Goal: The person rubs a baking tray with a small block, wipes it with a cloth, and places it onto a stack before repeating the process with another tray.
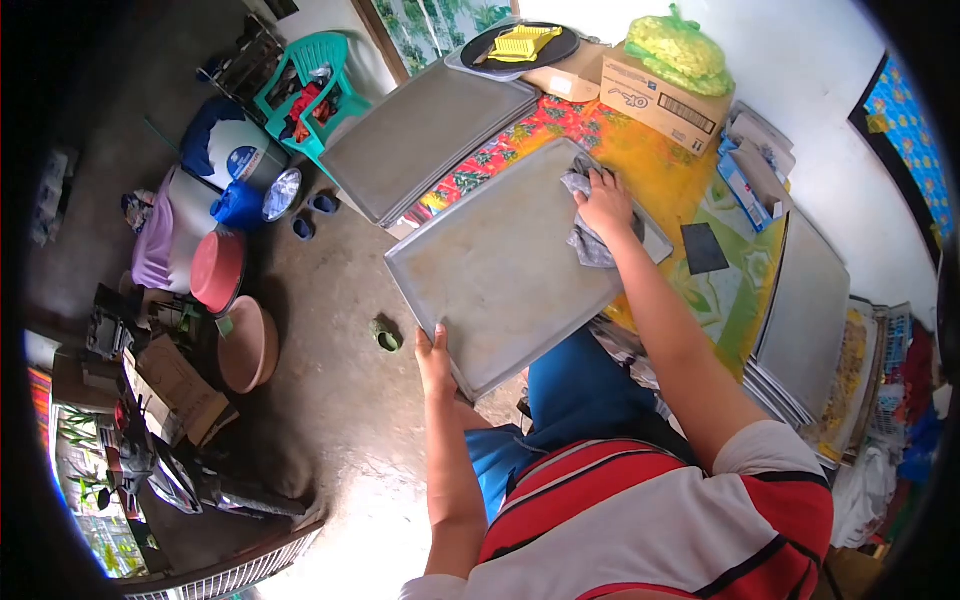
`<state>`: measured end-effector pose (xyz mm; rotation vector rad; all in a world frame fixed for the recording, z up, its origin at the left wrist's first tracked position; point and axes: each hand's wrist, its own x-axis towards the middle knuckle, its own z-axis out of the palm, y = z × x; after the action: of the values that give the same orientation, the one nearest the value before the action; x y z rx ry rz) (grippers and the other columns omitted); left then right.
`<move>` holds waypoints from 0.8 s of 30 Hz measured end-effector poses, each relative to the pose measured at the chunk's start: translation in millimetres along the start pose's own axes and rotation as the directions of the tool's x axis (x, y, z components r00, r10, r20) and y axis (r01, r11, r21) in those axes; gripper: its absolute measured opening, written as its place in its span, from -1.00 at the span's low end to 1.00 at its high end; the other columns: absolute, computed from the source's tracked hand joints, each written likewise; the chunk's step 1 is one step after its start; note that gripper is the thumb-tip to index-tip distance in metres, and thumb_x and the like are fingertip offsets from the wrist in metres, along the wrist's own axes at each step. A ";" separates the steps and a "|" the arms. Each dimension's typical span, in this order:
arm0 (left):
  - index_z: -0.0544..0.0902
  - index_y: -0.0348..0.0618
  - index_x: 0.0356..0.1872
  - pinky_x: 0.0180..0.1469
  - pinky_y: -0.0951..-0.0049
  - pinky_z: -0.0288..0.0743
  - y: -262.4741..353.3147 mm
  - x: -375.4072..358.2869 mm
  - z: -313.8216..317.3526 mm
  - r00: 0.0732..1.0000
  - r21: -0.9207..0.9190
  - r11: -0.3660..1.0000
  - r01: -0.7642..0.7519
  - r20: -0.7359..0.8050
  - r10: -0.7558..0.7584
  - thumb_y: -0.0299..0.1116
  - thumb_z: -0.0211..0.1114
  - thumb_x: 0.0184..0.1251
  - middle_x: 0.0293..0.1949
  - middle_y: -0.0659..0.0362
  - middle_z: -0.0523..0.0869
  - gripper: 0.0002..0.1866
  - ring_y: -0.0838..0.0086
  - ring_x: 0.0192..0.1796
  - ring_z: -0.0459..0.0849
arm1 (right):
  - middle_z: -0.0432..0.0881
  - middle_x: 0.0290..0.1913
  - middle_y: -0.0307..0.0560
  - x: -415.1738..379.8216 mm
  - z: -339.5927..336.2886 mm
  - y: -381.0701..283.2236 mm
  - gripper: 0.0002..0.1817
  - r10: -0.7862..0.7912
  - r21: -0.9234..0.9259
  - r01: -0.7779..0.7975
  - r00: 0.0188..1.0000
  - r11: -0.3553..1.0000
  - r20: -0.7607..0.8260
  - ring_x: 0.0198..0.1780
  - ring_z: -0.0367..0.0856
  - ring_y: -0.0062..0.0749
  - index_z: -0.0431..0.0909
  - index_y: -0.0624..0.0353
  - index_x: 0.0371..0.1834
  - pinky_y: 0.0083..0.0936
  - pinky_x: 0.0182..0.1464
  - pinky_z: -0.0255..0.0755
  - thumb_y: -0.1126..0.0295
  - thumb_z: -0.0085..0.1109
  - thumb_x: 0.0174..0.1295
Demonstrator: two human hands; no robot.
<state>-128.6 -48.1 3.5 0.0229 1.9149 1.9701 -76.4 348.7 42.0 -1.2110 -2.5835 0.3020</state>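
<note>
A large grey metal baking tray (500,270) lies tilted across my front, its far right part over the table. My left hand (434,362) grips the near left edge, thumb on the upper face and the other fingers mostly hidden beneath. On the tray's far right part, my right hand (606,205) presses a crumpled grey cloth (590,240) against the surface. Its fingers are bent over the cloth. Faint brownish stains show on the tray's metal.
A stack of similar trays (430,140) sits on the table's left end. Cardboard boxes (660,100) and a yellow-green bag (680,55) stand at the back. More trays (800,310) lean at right. On the floor are a green clog (385,334) and basins (248,345).
</note>
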 end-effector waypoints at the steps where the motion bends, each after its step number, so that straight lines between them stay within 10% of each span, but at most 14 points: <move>1: 0.40 -0.27 0.29 0.13 0.37 0.47 0.9 0.8 1.5 1.000 -0.014 1.000 0.001 0.010 -0.001 -0.26 0.21 0.48 0.06 0.14 0.59 -0.53 0.42 0.08 0.53 | 0.26 0.49 0.04 8.5 1.1 -7.8 -0.34 -0.018 0.018 0.018 1.000 1.000 0.008 0.52 0.13 0.05 0.30 0.05 0.43 0.02 0.49 0.03 -0.01 0.06 0.32; 10: 0.36 -0.20 0.33 0.13 0.35 0.49 13.1 -3.0 5.7 0.998 -0.131 0.989 0.062 -0.011 -0.064 -0.30 0.19 0.47 0.11 0.14 0.56 -0.52 0.38 0.10 0.54 | 0.55 0.23 0.01 -51.9 54.6 -180.9 -0.52 -0.655 0.257 0.631 0.756 0.732 0.012 0.25 0.48 -0.08 0.53 0.08 0.22 -0.20 0.26 0.38 0.15 0.14 0.26; 14: 0.34 -0.16 0.35 0.21 0.26 0.48 9.5 -13.0 12.5 0.998 -0.227 0.973 0.051 -0.018 -0.056 -0.29 0.07 0.52 0.18 0.10 0.56 -0.56 0.30 0.17 0.57 | 0.59 0.17 -0.03 -131.5 21.7 -243.2 -0.61 -0.823 0.655 0.544 0.519 0.525 0.229 0.18 0.52 -0.05 0.55 0.06 0.17 -0.18 0.24 0.41 0.26 0.15 0.29; 20: 0.36 -0.17 0.32 0.20 0.20 0.53 4.6 -21.6 1.5 0.996 -0.622 0.780 0.075 0.086 -0.028 -0.23 -0.10 0.60 0.13 0.09 0.60 -0.59 0.26 0.08 0.65 | 0.63 0.01 0.12 -151.0 -16.9 -219.2 -0.65 -0.676 0.881 0.345 0.736 0.325 -0.039 0.04 0.60 -0.01 0.49 0.22 0.13 -0.22 0.11 0.44 0.38 0.17 0.31; 24: 0.47 -0.11 0.20 0.00 0.44 0.54 59.1 -60.9 -9.2 0.997 -0.366 0.929 -0.062 -0.068 0.040 -0.24 0.16 0.49 -0.02 0.19 0.63 -0.65 0.47 -0.09 0.64 | 0.63 -0.08 0.01 -142.5 -63.3 -140.9 -0.66 -0.468 0.884 0.300 0.877 0.358 -0.108 -0.02 0.58 -0.37 0.45 0.30 0.16 -0.44 0.10 0.42 0.41 0.15 0.38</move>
<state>-90.6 -73.7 75.5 -0.0903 1.5606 2.3588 -69.3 154.4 121.7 -0.1494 -2.1102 1.4702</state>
